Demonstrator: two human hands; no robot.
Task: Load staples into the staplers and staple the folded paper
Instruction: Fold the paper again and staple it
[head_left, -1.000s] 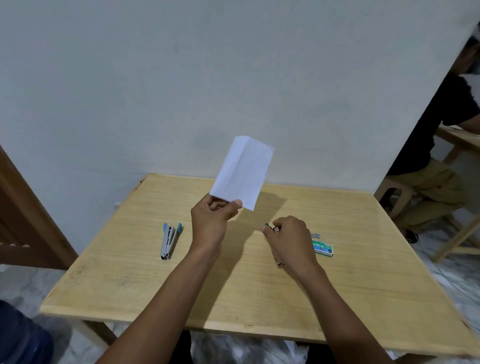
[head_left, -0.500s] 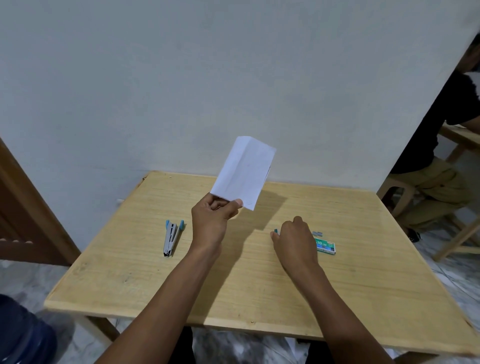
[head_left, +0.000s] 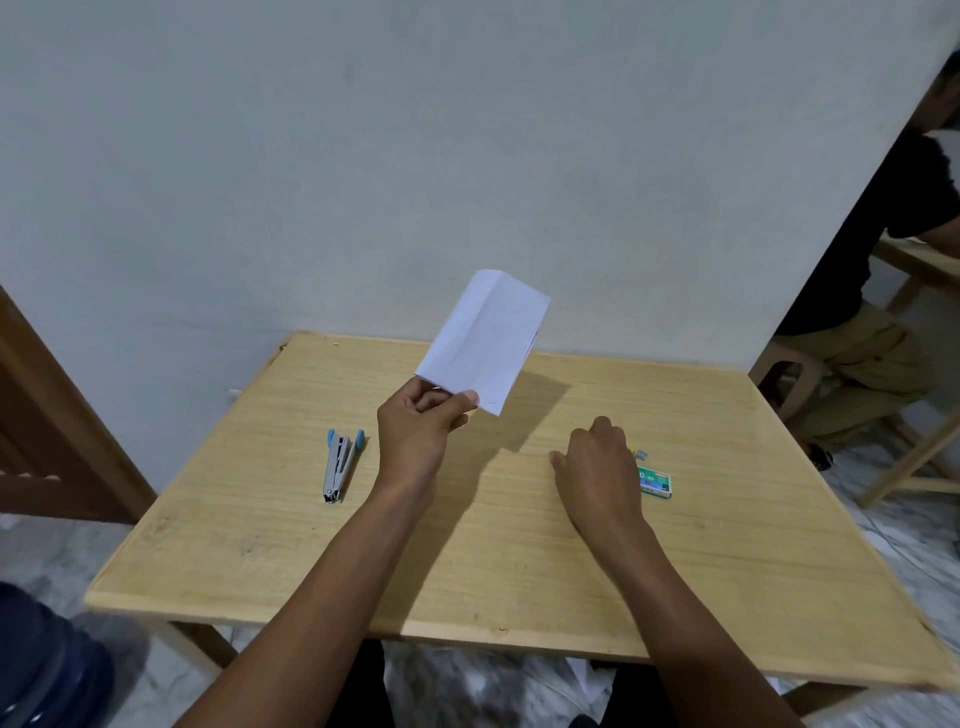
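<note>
One stapler (head_left: 340, 465): it is lying flat on the bench (head_left: 260, 545), near the left side of my left hand (head_left: 415, 431) and well apart from my right hand (head_left: 597, 467), with its blue ends pointing away from me.
Left hand: I am pinching the lower corner of the folded paper (head_left: 485, 343) between thumb and fingers, holding it raised above the bench and tilted to the right.
Right hand: I am resting it knuckles up on the bench, fingers bent forward. I cannot tell whether it is gripping anything.
Staples: the green staple box (head_left: 655, 482) is lying just right of my right hand, and the loose staples (head_left: 642, 453) are lying just beyond the box, beside my fingertips.
</note>
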